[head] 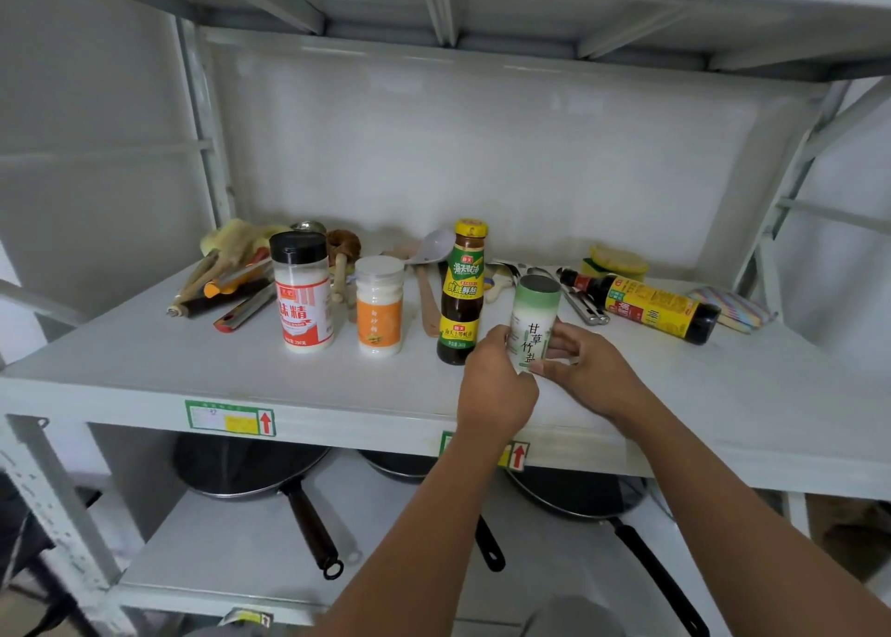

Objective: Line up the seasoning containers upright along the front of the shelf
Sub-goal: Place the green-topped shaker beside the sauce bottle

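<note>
Both hands hold a pale green salt canister (534, 318) upright on the white shelf (193, 361); my left hand (496, 385) wraps its left side, my right hand (588, 371) pinches its right side. To its left stand a dark sauce bottle with a yellow cap (462, 294), an orange-labelled white jar (379, 306) and a black-capped jar with a red label (302, 294), all upright in a rough row. A dark soy sauce bottle (646, 306) lies on its side at the right.
Along the back of the shelf lie wooden spoons, a ladle (429, 245), knives and peelers (231, 289), metal tongs (578, 299), a yellow sponge (617, 261) and a striped cloth (733, 306). Pans (250, 467) sit on the lower shelf.
</note>
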Demonstrator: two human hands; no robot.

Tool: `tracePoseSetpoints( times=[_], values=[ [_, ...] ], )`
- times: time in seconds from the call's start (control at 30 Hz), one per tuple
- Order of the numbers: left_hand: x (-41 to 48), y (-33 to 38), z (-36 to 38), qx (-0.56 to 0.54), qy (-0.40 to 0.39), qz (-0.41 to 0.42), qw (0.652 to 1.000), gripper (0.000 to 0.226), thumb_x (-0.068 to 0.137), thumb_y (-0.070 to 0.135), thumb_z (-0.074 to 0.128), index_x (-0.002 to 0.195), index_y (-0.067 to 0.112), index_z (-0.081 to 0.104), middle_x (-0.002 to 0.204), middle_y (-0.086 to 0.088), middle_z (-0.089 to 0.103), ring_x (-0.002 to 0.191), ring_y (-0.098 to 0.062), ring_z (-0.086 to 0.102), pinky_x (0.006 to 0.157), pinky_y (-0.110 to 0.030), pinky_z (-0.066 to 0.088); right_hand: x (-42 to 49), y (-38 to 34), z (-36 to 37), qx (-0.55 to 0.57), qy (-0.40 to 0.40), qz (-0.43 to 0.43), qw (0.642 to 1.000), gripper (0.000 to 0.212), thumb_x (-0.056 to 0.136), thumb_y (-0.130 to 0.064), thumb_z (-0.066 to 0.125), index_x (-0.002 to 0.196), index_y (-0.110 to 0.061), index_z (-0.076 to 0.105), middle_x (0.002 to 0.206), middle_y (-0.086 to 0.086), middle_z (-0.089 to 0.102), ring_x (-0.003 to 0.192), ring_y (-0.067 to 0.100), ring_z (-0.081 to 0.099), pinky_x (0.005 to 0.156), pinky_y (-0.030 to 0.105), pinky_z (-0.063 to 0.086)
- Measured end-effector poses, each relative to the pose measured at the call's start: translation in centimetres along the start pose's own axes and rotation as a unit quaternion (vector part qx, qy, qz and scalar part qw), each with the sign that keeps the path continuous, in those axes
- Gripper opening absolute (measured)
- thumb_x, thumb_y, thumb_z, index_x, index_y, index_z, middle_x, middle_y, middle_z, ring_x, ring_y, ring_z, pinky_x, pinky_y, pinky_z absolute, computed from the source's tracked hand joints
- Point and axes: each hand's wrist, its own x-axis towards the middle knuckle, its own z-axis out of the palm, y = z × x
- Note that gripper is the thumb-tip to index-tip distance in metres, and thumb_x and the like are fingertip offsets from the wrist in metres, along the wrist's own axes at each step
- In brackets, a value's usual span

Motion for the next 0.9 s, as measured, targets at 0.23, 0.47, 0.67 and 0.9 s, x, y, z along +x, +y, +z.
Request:
tracePoseSetpoints(
  times=[0.23, 0.47, 0.67, 0.9],
  values=[
    [-0.21, 0.17, -0.02, 0.01, 0.001, -0.004, 1.0, 0.047, 0.09, 0.0, 0.063, 0.135, 0.011, 0.057, 0.111, -0.001, 0.065, 0.093, -0.016, 0.06, 0.072, -0.012, 0.043, -0.08, -0.26, 0.49, 0.032, 0.012, 0.009, 0.999, 0.059, 0.079, -0.038, 0.089, 0.133, -0.032, 0.065, 0.115, -0.017, 0.077, 0.102, -0.004, 0.071, 0.092, 0.025, 0.051],
    [-0.3, 0.22, -0.11, -0.004, -0.004, 0.0, 1.0, 0.053, 0.088, 0.001, 0.066, 0.139, 0.011, 0.058, 0.131, -0.004, 0.066, 0.118, -0.02, 0.064, 0.097, -0.023, 0.051, -0.33, -0.4, 0.37, 0.011, 0.039, 0.004, 0.999, 0.044, 0.083, -0.034, 0.086, 0.123, -0.03, 0.071, 0.104, -0.018, 0.078, 0.091, -0.006, 0.07, 0.084, 0.024, 0.052],
    [-0.32, 0.26, -0.14, -0.017, -0.009, 0.009, 1.0, 0.052, 0.086, 0.003, 0.067, 0.137, 0.011, 0.061, 0.129, -0.005, 0.068, 0.117, -0.02, 0.064, 0.102, -0.032, 0.055, -0.36, -0.13, 0.2, -0.021, 0.043, -0.012, 0.999, 0.041, 0.086, -0.034, 0.083, 0.125, -0.03, 0.072, 0.103, -0.016, 0.077, 0.088, -0.003, 0.067, 0.08, 0.024, 0.05],
    [0.11, -0.08, -0.44, -0.014, -0.022, 0.002, 1.0, 0.05, 0.089, 0.001, 0.064, 0.138, 0.011, 0.063, 0.129, -0.003, 0.069, 0.101, -0.005, 0.056, 0.072, 0.0, 0.035, -0.32, 0.08, 0.2, -0.022, 0.046, -0.013, 0.999, 0.038, 0.086, -0.034, 0.083, 0.123, -0.032, 0.073, 0.101, -0.016, 0.077, 0.087, -0.002, 0.067, 0.079, 0.025, 0.05]
  ],
)
